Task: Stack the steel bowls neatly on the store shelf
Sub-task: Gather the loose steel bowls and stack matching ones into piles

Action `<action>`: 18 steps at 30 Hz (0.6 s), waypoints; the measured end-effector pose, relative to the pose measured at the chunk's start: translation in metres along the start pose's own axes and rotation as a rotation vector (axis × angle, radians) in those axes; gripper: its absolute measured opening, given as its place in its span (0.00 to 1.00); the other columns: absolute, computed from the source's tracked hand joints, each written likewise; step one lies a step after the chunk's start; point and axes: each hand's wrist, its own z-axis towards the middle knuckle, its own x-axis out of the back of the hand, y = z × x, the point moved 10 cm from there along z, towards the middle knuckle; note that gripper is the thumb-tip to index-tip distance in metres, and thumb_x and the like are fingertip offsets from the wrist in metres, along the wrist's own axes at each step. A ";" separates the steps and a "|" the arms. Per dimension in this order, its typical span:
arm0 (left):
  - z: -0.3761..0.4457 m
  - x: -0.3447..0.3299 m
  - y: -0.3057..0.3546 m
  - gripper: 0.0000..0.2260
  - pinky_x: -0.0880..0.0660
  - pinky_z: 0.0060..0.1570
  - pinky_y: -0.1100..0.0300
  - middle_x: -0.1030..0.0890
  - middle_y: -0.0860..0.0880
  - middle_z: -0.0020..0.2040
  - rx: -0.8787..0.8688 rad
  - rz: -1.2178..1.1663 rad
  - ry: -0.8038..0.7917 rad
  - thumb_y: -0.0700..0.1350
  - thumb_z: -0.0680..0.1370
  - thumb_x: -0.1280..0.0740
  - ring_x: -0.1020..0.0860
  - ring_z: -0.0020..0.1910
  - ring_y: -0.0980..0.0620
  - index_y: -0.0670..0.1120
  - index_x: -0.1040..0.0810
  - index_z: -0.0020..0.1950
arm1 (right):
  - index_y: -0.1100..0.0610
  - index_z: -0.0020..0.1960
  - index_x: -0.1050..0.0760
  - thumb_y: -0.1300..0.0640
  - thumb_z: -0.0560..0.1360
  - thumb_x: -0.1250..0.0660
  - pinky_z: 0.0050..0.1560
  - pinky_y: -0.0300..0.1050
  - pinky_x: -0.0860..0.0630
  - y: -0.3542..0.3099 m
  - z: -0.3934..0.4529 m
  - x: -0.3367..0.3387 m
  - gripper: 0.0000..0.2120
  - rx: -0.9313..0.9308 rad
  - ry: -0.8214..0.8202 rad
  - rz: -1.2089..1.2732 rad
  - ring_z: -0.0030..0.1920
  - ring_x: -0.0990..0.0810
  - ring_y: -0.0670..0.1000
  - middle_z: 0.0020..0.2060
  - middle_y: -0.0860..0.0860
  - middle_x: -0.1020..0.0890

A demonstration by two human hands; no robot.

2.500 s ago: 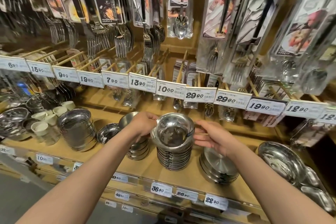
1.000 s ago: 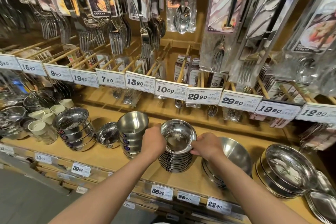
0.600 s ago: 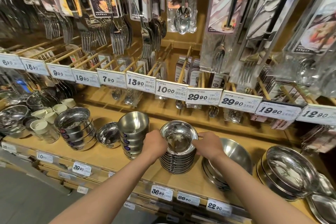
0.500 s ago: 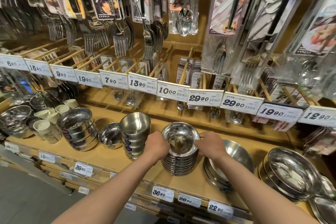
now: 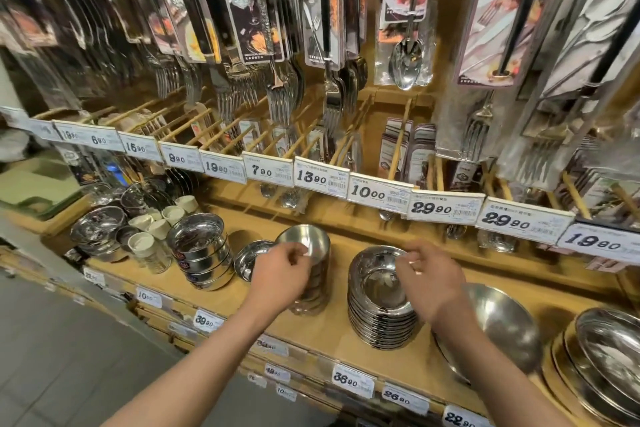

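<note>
**Steel bowls on a wooden store shelf**

Nearest, price tags point(image 5: 353, 382) line the shelf point(image 5: 332, 333) edge. Left hand point(image 5: 280, 276) and right hand point(image 5: 429, 282) hover with fingers loosely curled, holding nothing, either side of the stack of steel bowls point(image 5: 379, 308). Behind, a tag rail point(image 5: 377, 192); packaged cutlery point(image 5: 325, 17) hangs above.

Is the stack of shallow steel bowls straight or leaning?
Straight: the stack of shallow bowls sits upright, rims aligned, on the shelf.
</note>
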 end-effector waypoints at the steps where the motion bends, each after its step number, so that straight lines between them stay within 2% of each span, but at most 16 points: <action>1: 0.004 0.018 -0.009 0.08 0.23 0.43 0.59 0.16 0.54 0.42 0.017 -0.024 0.032 0.46 0.80 0.35 0.19 0.42 0.55 0.51 0.17 0.54 | 0.48 0.54 0.21 0.54 0.78 0.32 0.55 0.49 0.22 -0.007 -0.009 -0.016 0.05 -0.036 -0.084 0.120 0.50 0.19 0.50 0.48 0.46 0.17; 2: 0.008 0.035 -0.020 0.07 0.23 0.43 0.59 0.17 0.56 0.42 0.037 -0.035 0.063 0.46 0.80 0.35 0.19 0.42 0.54 0.52 0.17 0.53 | 0.46 0.49 0.21 0.56 0.78 0.32 0.55 0.50 0.19 -0.015 -0.019 -0.035 0.05 -0.045 -0.168 0.202 0.46 0.18 0.49 0.44 0.45 0.16; 4: 0.017 0.065 -0.046 0.07 0.22 0.44 0.59 0.16 0.57 0.42 0.081 -0.044 0.110 0.45 0.79 0.34 0.18 0.43 0.53 0.52 0.16 0.50 | 0.42 0.46 0.21 0.56 0.79 0.33 0.49 0.43 0.17 -0.030 -0.038 -0.078 0.10 -0.052 -0.327 0.243 0.41 0.16 0.45 0.39 0.43 0.15; 6: 0.028 0.087 -0.076 0.07 0.19 0.49 0.53 0.15 0.54 0.42 0.128 -0.068 0.130 0.44 0.78 0.34 0.17 0.43 0.50 0.51 0.15 0.49 | 0.40 0.47 0.21 0.56 0.80 0.33 0.52 0.44 0.17 -0.029 -0.056 -0.128 0.10 -0.129 -0.459 0.252 0.47 0.15 0.45 0.45 0.43 0.15; 8: 0.041 0.109 -0.105 0.07 0.19 0.47 0.55 0.15 0.53 0.38 0.151 -0.049 0.159 0.46 0.79 0.34 0.17 0.40 0.51 0.50 0.16 0.45 | 0.45 0.55 0.21 0.55 0.80 0.33 0.61 0.51 0.20 -0.025 -0.069 -0.179 0.07 -0.199 -0.539 0.237 0.55 0.17 0.49 0.56 0.47 0.17; 10: 0.055 0.131 -0.130 0.08 0.24 0.36 0.66 0.17 0.55 0.35 0.157 0.002 0.192 0.47 0.79 0.33 0.20 0.35 0.57 0.50 0.16 0.44 | 0.51 0.68 0.25 0.54 0.81 0.34 0.62 0.53 0.21 -0.027 -0.073 -0.226 0.16 -0.265 -0.577 0.235 0.56 0.18 0.51 0.61 0.50 0.22; 11: 0.062 0.141 -0.143 0.07 0.27 0.34 0.66 0.17 0.55 0.36 0.161 0.001 0.199 0.46 0.79 0.33 0.21 0.35 0.57 0.50 0.16 0.46 | 0.54 0.72 0.28 0.54 0.82 0.35 0.61 0.51 0.20 -0.031 -0.073 -0.248 0.20 -0.309 -0.585 0.249 0.55 0.19 0.51 0.62 0.51 0.24; 13: 0.080 0.159 -0.169 0.06 0.28 0.39 0.60 0.15 0.53 0.42 0.161 -0.041 0.190 0.44 0.78 0.33 0.19 0.42 0.53 0.50 0.15 0.50 | 0.56 0.77 0.34 0.54 0.83 0.36 0.59 0.48 0.19 -0.039 -0.069 -0.288 0.24 -0.404 -0.555 0.270 0.54 0.20 0.52 0.63 0.54 0.25; 15: 0.101 0.175 -0.192 0.07 0.26 0.38 0.60 0.15 0.52 0.43 0.154 -0.095 0.158 0.43 0.77 0.32 0.18 0.43 0.52 0.50 0.15 0.51 | 0.56 0.75 0.33 0.53 0.83 0.37 0.62 0.52 0.20 -0.040 -0.059 -0.321 0.21 -0.498 -0.481 0.288 0.57 0.18 0.59 0.59 0.54 0.23; 16: 0.112 0.182 -0.203 0.06 0.26 0.38 0.60 0.15 0.52 0.42 0.145 -0.103 0.141 0.43 0.77 0.32 0.18 0.42 0.51 0.50 0.15 0.49 | 0.55 0.70 0.30 0.53 0.83 0.37 0.64 0.53 0.22 -0.041 -0.052 -0.335 0.17 -0.535 -0.436 0.346 0.61 0.19 0.63 0.62 0.67 0.24; 17: 0.123 0.188 -0.211 0.06 0.24 0.40 0.58 0.15 0.53 0.41 0.133 -0.106 0.122 0.43 0.77 0.32 0.18 0.42 0.50 0.50 0.16 0.48 | 0.55 0.67 0.29 0.54 0.84 0.38 0.65 0.52 0.23 -0.042 -0.045 -0.346 0.13 -0.566 -0.377 0.417 0.62 0.21 0.65 0.65 0.66 0.40; 18: 0.135 0.192 -0.220 0.06 0.21 0.43 0.54 0.15 0.53 0.41 0.120 -0.107 0.098 0.43 0.77 0.32 0.17 0.43 0.47 0.51 0.16 0.47 | 0.57 0.67 0.29 0.55 0.84 0.38 0.61 0.52 0.23 -0.042 -0.036 -0.355 0.13 -0.592 -0.295 0.485 0.62 0.21 0.67 0.60 0.73 0.26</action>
